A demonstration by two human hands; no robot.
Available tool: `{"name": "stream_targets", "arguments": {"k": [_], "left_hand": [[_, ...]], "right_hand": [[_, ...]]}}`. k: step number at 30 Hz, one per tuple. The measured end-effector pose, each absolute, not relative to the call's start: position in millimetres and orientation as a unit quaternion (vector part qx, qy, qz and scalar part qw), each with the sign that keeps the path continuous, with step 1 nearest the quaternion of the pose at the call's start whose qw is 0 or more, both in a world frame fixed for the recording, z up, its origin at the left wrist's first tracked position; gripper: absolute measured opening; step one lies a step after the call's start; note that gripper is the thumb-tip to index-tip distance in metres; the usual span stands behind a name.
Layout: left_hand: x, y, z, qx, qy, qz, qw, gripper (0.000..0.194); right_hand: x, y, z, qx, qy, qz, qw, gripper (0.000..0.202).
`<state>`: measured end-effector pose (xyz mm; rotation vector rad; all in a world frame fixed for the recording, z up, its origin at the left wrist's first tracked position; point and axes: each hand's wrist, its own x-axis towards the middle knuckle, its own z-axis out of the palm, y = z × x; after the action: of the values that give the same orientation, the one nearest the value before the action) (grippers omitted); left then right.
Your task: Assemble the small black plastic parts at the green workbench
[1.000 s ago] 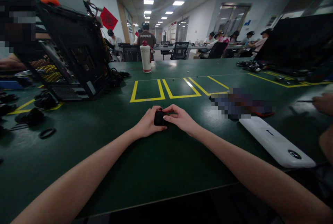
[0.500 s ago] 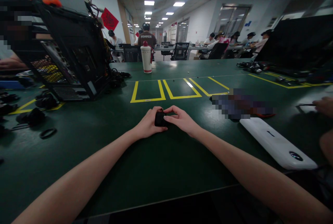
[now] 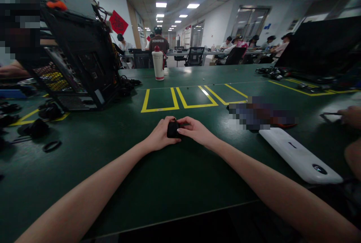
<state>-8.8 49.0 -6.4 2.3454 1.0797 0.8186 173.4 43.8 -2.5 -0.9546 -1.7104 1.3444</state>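
A small black boxy object (image 3: 172,129), its exact kind too dark to make out, is held low over the green table (image 3: 172,183). My left hand (image 3: 160,134) wraps it from the left, fingers at the far side and thumb at the near side. From the right, my right hand (image 3: 194,132) pinches its right side between thumb and fingers. A thin bit sticks up at the object's top edge by my right fingertips. Whether the object touches the tabletop cannot be made out.
Left stands an open computer case (image 3: 81,62) with loose cables. Yellow tape frames (image 3: 160,110) and a white tumbler (image 3: 158,64) are ahead. A white long device (image 3: 299,154) lies right, below a blurred-out item (image 3: 259,113). Another person's hand (image 3: 351,117) shows at the right edge.
My right thumb and fingers have shifted slightly on the object's right side. Both hands keep their hold on it; the view has moved a little.
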Motion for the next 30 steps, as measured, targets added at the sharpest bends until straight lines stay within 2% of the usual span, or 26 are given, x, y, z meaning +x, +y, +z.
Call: {"name": "stream_targets", "arguments": {"k": [10, 18, 30], "left_hand": [[-8.9, 48.3, -5.9, 0.846, 0.386, 0.296, 0.219, 0.066], [-8.7, 48.8, -6.9, 0.846, 0.382, 0.304, 0.215, 0.064], [-8.8, 47.2, -4.7, 0.848, 0.385, 0.293, 0.215, 0.064]], "right_hand": [[172.2, 42.0, 0.5, -0.369, -0.671, 0.509, 0.393, 0.02], [172.3, 44.0, 1.2, -0.356, -0.638, 0.565, 0.385, 0.036], [174.3, 41.6, 1.5, -0.36, -0.665, 0.534, 0.377, 0.031]]}}
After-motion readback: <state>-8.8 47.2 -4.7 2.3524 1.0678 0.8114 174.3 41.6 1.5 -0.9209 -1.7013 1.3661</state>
